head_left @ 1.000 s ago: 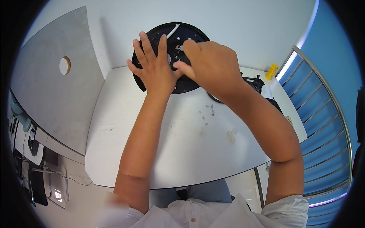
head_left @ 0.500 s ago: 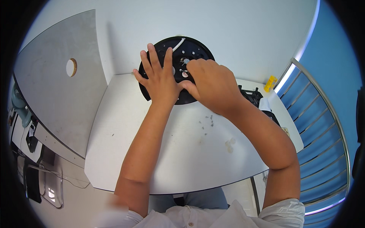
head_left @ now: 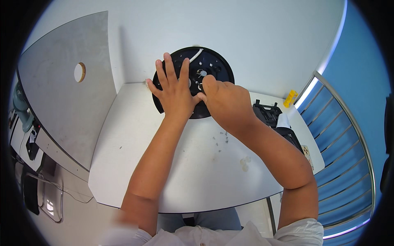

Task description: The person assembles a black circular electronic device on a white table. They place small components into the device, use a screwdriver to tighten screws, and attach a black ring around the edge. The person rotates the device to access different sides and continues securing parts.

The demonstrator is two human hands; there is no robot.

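Note:
A black round base (head_left: 223,65) stands against the wall at the far side of the table, its hollow side toward me. A white tube or cord (head_left: 196,55) runs near its top, and a metal fitting (head_left: 202,73) sits near its middle. My left hand (head_left: 175,94) presses on the left part of the base with fingers spread. Close by, my right hand (head_left: 227,100) is closed in a fist over the right part, beside the fitting; what it grips is hidden. The two thumbs nearly meet.
Several small screws (head_left: 223,139) lie scattered on the white table (head_left: 197,180). An open black tool case (head_left: 266,112) and a yellow item (head_left: 290,99) sit at the right. A grey board with a round hole (head_left: 61,106) stands left; a metal railing (head_left: 349,119) borders the right.
The whole view has shifted slightly. My right fist has turned and come a little lower against the base. My left hand stays spread in the same place.

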